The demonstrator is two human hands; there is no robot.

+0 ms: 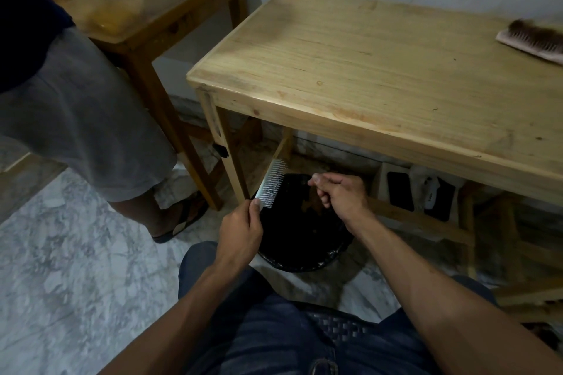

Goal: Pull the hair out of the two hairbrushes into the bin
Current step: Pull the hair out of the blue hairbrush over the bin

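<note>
The left hand (240,227) pinches the white-bristled hairbrush (272,183) over the black-lined round bin (304,256), so hair falls in; the right hand (341,192) is curled, fingertips together, its contents unclear. The pink hair-clogged brush (534,39) waits on the pale wooden table (365,70).

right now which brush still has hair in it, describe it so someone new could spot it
Find the lighter wooden table against the wall, above the black bin. At its far right end lies a pink hairbrush, cut off by the picture's edge. Its bristles are matted with dark brown hair, while the white brush in the left hand over the bin looks clean.
</note>
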